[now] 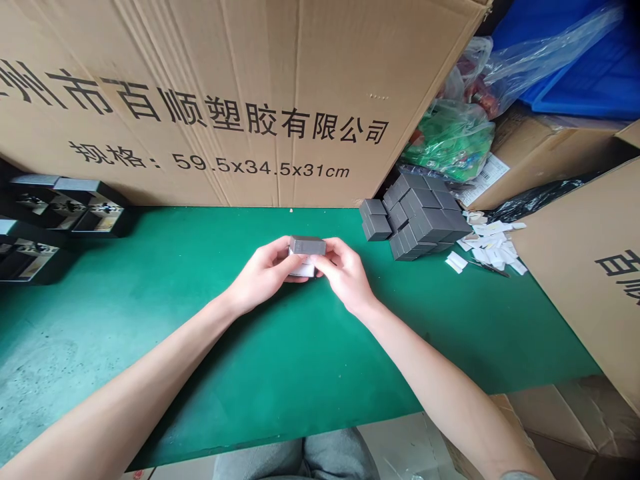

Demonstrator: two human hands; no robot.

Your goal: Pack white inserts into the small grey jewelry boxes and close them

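Note:
Between my two hands, above the middle of the green tabletop (300, 373), is a small dark grey box (307, 245) with a white part on the side facing me. My left hand (265, 275) grips its left side, the thumb lying across the front. From the right, my right hand (346, 272) holds the same box, its thumb pressed on the white part. The fingers behind the box are mostly hidden. I cannot tell whether the white part is a label or an inner piece.
A stack of dark grey boxes (425, 217) stands at the back right, beside loose white slips (495, 247). Black open cases (90, 207) sit at the left. A big carton (225, 53) walls off the back; another carton (585, 267) stands right. Bagged green parts (453, 137) lie behind the stack.

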